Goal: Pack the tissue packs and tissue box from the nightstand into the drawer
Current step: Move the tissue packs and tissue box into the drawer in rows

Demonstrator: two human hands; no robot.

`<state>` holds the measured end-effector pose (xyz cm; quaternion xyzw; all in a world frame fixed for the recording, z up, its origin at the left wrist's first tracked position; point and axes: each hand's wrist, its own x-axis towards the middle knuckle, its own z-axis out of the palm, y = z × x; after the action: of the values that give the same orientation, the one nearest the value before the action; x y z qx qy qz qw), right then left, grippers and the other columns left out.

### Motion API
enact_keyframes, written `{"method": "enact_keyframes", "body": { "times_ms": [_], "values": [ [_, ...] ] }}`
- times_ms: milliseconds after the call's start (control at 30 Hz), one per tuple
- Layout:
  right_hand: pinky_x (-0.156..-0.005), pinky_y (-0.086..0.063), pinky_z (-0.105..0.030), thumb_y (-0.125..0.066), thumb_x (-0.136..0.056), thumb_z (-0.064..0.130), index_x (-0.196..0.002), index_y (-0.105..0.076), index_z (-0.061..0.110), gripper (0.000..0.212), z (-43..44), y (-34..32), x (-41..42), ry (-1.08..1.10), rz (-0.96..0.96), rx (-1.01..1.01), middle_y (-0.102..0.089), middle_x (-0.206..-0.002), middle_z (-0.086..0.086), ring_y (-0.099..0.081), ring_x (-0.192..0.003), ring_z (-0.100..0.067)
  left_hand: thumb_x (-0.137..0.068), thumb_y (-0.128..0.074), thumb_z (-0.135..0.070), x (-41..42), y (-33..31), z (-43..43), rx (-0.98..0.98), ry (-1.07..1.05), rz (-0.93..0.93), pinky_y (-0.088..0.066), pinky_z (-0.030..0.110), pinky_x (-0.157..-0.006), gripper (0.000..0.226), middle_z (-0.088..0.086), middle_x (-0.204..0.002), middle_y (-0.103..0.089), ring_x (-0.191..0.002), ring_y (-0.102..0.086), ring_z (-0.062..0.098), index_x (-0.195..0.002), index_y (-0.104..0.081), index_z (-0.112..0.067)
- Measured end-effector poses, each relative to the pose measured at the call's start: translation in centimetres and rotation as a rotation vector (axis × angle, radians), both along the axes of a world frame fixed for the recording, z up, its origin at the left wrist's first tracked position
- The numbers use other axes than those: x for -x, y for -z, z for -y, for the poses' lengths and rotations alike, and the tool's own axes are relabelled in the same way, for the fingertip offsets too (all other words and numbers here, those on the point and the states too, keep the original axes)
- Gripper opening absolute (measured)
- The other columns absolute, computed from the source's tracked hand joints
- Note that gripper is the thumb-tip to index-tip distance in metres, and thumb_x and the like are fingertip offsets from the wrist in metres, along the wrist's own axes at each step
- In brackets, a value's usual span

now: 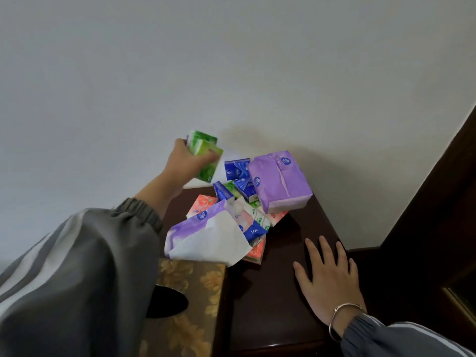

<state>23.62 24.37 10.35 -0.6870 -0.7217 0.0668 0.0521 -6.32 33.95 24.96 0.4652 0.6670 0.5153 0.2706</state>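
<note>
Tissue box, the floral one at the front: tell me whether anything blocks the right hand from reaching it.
Nothing visible does. The right hand lies flat on the bare nightstand top, and only empty wood separates it from the tissue box. The opened purple pack overlaps the box's far edge; the left hand holds green packs clear of it.

Surface: dark wooden nightstand [278,292] | far edge: heap of tissue packs [247,202], purple, blue, green, orange | near-left corner: floral tissue box [195,287] | near-right edge: right hand [327,276] lay flat

Plain white wall [231,60], dark wooden furniture [438,202]
</note>
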Motion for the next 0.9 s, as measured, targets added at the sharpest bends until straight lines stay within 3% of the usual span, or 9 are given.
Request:
{"method": "enact_keyframes", "body": {
  "times_ms": [100,200,267,333,433,500,600,767,900],
  "values": [
    [-0.117,-0.013,-0.046,-0.021,-0.091,0.062,-0.148,-0.01,0.036,0.064,0.0,-0.3,0.0,-0.008,0.003,0.016,-0.007,-0.159,0.005,-0.003,-0.146,-0.027,-0.08,-0.07,-0.027,1.5,-1.7,4.5,-0.099,0.019,0.411,-0.056,0.026,-0.062,0.04,0.008,-0.086,-0.073,-0.077,-0.073,0.02,-0.11,-0.062,-0.002],
    [-0.116,-0.013,-0.045,-0.027,-0.093,0.058,-0.146,-0.023,0.032,0.06,0.3,-0.6,0.0,0.0,-0.033,0.001,-0.016,-0.158,0.003,-0.008,-0.146,-0.025,-0.087,-0.063,-0.025,1.3,-0.5,9.4,-0.1,-0.014,0.612,-0.052,0.017,-0.051,0.012,-0.002,-0.071,-0.074,-0.062,-0.071,0.011,-0.092,-0.066,-0.015],
    [-0.113,-0.023,-0.045,-0.041,-0.094,0.046,-0.134,-0.047,0.022,0.048,0.9,-1.3,-0.3,0.001,-0.16,-0.112,-0.039,-0.148,-0.004,-0.027,-0.14,-0.025,-0.088,-0.063,-0.023,0.9,0.9,12.1,-0.112,-0.056,0.68,-0.051,0.017,-0.048,0.012,0.001,-0.068,-0.074,-0.059,-0.071,0.014,-0.086,-0.067,-0.012],
    [-0.1,-0.038,-0.042,-0.053,-0.09,0.033,-0.108,-0.066,0.013,0.03,1.7,-2.5,-0.3,-0.047,-0.374,-0.333,-0.063,-0.121,-0.009,-0.053,-0.118,-0.03,-0.086,-0.064,-0.023,0.5,1.9,13.8,-0.15,-0.102,0.754,-0.052,0.02,-0.049,0.014,0.006,-0.07,-0.074,-0.062,-0.072,0.02,-0.086,-0.068,-0.009],
    [-0.085,-0.04,-0.032,-0.052,-0.084,0.031,-0.088,-0.069,0.013,0.024,2.3,-6.9,1.7,-0.208,-0.532,-0.653,-0.07,-0.095,-0.003,-0.061,-0.091,-0.027,-0.079,-0.069,-0.028,0.2,2.9,15.2,-0.233,-0.128,0.765,-0.055,0.028,-0.062,0.04,0.014,-0.09,-0.07,-0.081,-0.07,0.029,-0.108,-0.063,-0.001],
    [-0.078,-0.035,-0.023,-0.06,-0.083,0.026,-0.085,-0.067,0.018,0.012,1.2,-10.4,4.6,-0.297,-0.578,-0.673,-0.069,-0.089,0.0,-0.06,-0.086,-0.023,-0.085,-0.065,-0.026,-0.1,3.5,15.6,-0.269,-0.085,0.803,-0.055,0.034,-0.074,0.035,0.015,-0.094,-0.066,-0.086,-0.067,0.03,-0.111,-0.063,-0.002],
    [-0.075,-0.039,-0.025,-0.061,-0.084,0.025,-0.085,-0.067,0.02,0.008,-2.5,-13.2,10.2,-0.377,-0.493,-0.466,-0.067,-0.094,0.001,-0.058,-0.092,-0.02,-0.093,-0.058,-0.022,0.2,3.9,16.1,-0.324,-0.005,0.931,-0.057,0.028,-0.065,0.015,0.006,-0.08,-0.072,-0.073,-0.071,0.019,-0.095,-0.067,-0.01],
    [-0.085,-0.047,-0.034,-0.06,-0.086,0.026,-0.103,-0.065,0.009,0.025,-9.3,-13.4,18.1,-0.451,-0.13,-0.183,-0.065,-0.11,-0.011,-0.058,-0.105,-0.03,-0.093,-0.057,-0.025,1.0,4.4,16.0,-0.374,0.018,1.05,-0.057,0.027,-0.061,0.016,0.005,-0.076,-0.072,-0.07,-0.071,0.018,-0.09,-0.066,-0.012],
    [-0.074,-0.043,-0.032,-0.064,-0.084,0.029,-0.098,-0.063,0.008,0.025,-12.1,-11.7,21.1,-0.334,0.131,-0.076,-0.065,-0.111,-0.016,-0.061,-0.102,-0.033,-0.094,-0.057,-0.024,1.2,4.6,15.9,-0.393,0.04,1.129,-0.056,0.026,-0.059,0.016,0.006,-0.076,-0.073,-0.07,-0.072,0.017,-0.093,-0.065,-0.009]
  ]
}}
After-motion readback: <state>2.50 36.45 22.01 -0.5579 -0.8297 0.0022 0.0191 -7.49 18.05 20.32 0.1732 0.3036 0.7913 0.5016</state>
